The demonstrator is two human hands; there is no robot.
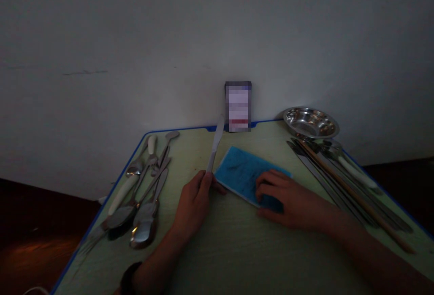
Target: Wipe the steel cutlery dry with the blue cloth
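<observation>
My left hand (195, 200) is closed round the handle of a table knife (217, 143), whose blade points up and away towards the wall. To its right a blue cleaning cloth (242, 168) lies flat and folded on the table, with dark smudges on top. My right hand (280, 197) rests on the cloth's right side, fingers curled over it and the thumb at the near edge. The knife's handle end is hidden inside my left hand.
Spoons, forks and other cutlery (142, 213) lie along the table's left side. On the right are knives and a wooden chopstick (356, 195), below a steel bowl (310, 123). A phone (238, 106) leans on the wall behind the blue-edged table (237, 259).
</observation>
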